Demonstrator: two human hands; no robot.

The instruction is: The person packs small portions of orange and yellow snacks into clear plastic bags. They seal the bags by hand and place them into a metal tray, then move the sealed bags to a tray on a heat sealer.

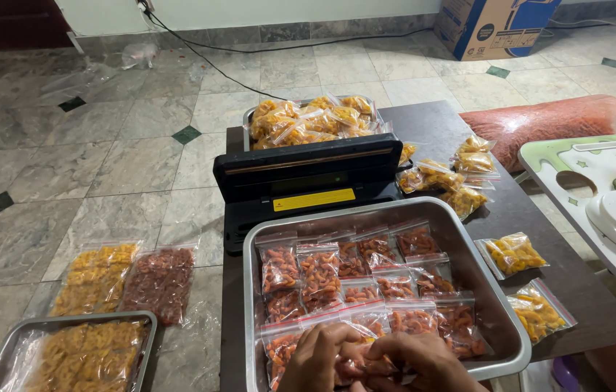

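Note:
Both my hands meet at the near edge of a steel tray on a low dark table. My left hand and my right hand pinch the same small clear bag of orange-red snacks, which lies among several like bags in the tray. A black vacuum sealer with a yellow label sits just behind the tray, lid down.
Behind the sealer stands a tray of yellow snack bags. More yellow bags and two single ones lie on the table's right. On the floor at left are large sealed packs and another tray. A white folding table is at right.

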